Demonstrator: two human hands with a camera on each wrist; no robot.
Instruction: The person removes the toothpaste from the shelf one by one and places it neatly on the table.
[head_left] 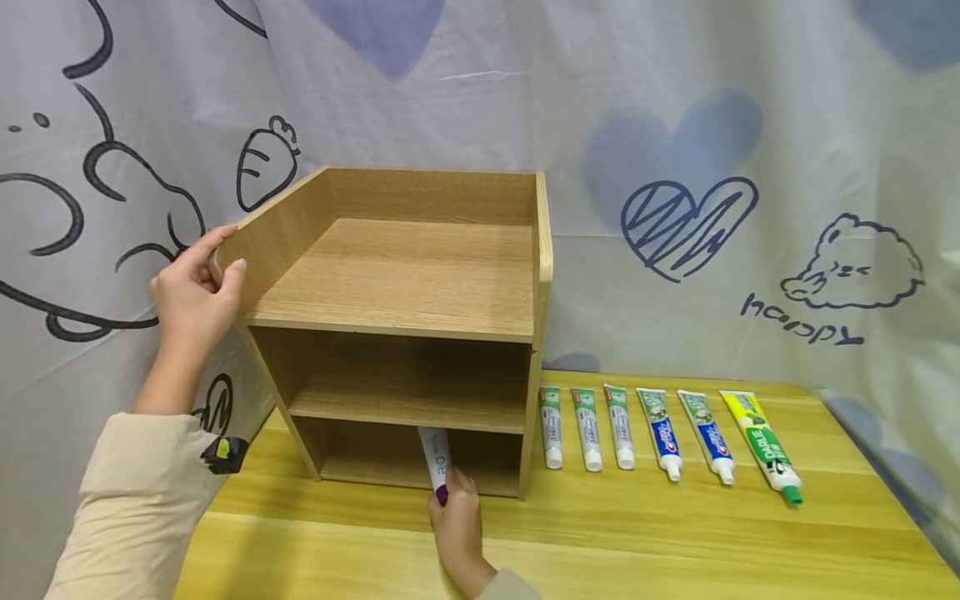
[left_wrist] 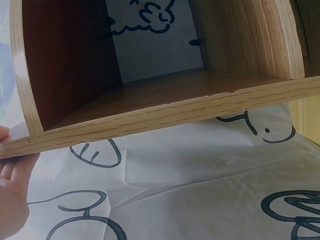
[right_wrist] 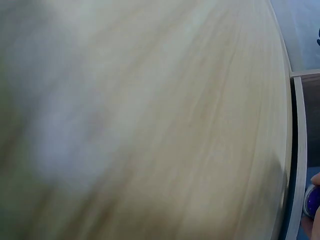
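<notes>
A small wooden shelf unit (head_left: 420,267) stands on the table, with an open top and two compartments below. My left hand (head_left: 197,287) grips the front edge of its left side panel; in the left wrist view, fingers (left_wrist: 17,172) show at the far left, about the board's edge. Low in front of the bottom compartment, my right hand (head_left: 459,521) holds a white toothpaste tube (head_left: 435,458) by its purple-cap end. The tube's far end reaches into that compartment. In the right wrist view only the purple cap (right_wrist: 312,201) and parts of fingers show at the right edge.
Right of the shelf lies a row of toothpaste tubes: several green-and-white or green-and-blue ones, such as a Crest tube (head_left: 663,433), and a yellow-green Darlie tube (head_left: 763,446) at the end. A printed curtain (head_left: 570,108) hangs behind the wooden table (head_left: 637,533).
</notes>
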